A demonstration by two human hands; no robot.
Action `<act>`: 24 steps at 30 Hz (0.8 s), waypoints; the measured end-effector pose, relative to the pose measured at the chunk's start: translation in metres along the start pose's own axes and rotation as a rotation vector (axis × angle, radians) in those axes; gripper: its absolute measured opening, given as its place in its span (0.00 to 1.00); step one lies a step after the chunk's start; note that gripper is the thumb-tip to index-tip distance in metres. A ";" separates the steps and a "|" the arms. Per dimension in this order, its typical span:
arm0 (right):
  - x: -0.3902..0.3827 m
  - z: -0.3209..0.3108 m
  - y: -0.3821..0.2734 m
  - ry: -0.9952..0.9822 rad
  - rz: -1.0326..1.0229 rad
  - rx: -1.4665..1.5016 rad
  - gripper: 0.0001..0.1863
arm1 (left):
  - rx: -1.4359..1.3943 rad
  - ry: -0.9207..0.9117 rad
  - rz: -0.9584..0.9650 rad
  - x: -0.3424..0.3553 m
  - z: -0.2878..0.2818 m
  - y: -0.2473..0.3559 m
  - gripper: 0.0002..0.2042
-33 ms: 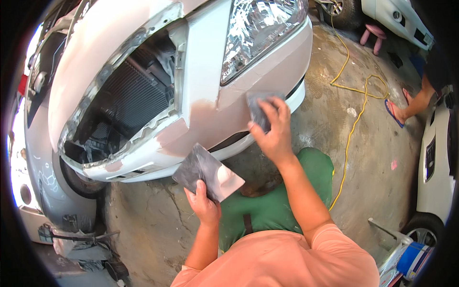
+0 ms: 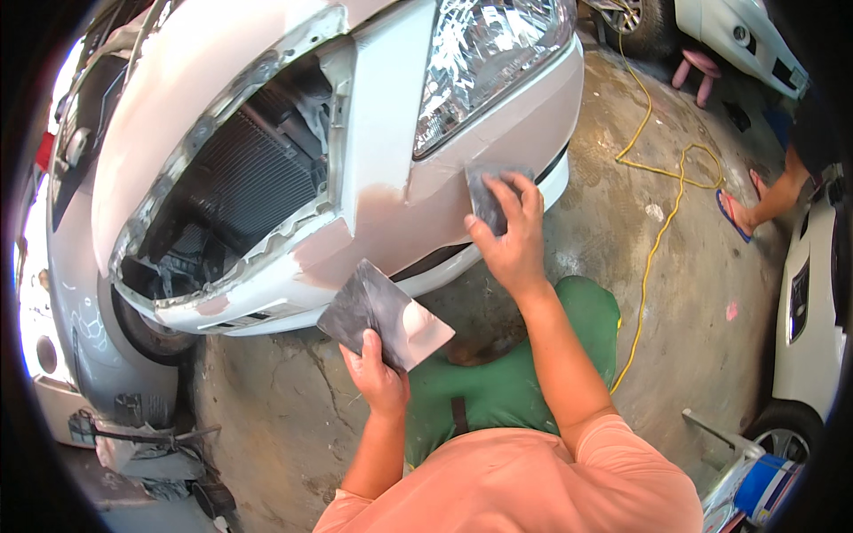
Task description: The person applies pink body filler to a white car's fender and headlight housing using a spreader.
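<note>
My left hand [image 2: 380,380] grips a flat grey putty board [image 2: 369,306] by its near corner, thumb on top. A smooth mound of pale pinkish filler paste [image 2: 418,325] lies on the board's right part. With my right hand [image 2: 515,235] I hold a thin grey spreader [image 2: 487,202] flat against the corner of the white car bumper [image 2: 426,191], below the headlight [image 2: 480,71]. My fingers lie over the spreader, thumb at its near side. Dull pinkish-beige filler patches [image 2: 378,209] cover much of the bumper there. The spreader's working edge is hard to make out.
The car's front opening [image 2: 240,169] shows a bare radiator. A yellow cable [image 2: 653,244] winds over the concrete floor [image 2: 577,240] at right. Another person's foot in a flip-flop [image 2: 734,213] is beyond it. A blue-banded bucket [image 2: 766,489] stands at lower right; a grey car [image 2: 115,355] at left.
My right hand and the spreader have shifted very slightly up the bumper. My left hand and the putty board are almost unmoved.
</note>
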State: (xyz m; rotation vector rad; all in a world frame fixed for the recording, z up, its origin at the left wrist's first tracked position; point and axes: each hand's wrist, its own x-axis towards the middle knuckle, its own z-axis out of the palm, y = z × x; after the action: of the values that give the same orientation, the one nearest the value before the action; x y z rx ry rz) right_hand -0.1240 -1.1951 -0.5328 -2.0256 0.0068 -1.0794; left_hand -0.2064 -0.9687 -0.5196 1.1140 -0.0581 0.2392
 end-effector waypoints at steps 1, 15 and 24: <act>0.004 0.005 0.002 0.006 0.015 0.005 0.29 | -0.020 0.008 0.004 0.003 0.009 0.006 0.18; -0.009 -0.075 -0.059 -0.460 -0.220 0.106 0.29 | 0.100 -0.101 0.261 0.034 0.039 0.023 0.16; -0.001 -0.074 -0.068 -0.641 -0.319 0.166 0.27 | 0.484 -0.116 0.504 0.030 0.049 0.012 0.11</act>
State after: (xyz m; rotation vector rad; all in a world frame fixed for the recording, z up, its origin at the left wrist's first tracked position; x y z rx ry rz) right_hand -0.1992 -1.1985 -0.4663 -2.1745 -0.7302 -0.5414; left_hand -0.1762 -1.0021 -0.4824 1.5849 -0.4047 0.6640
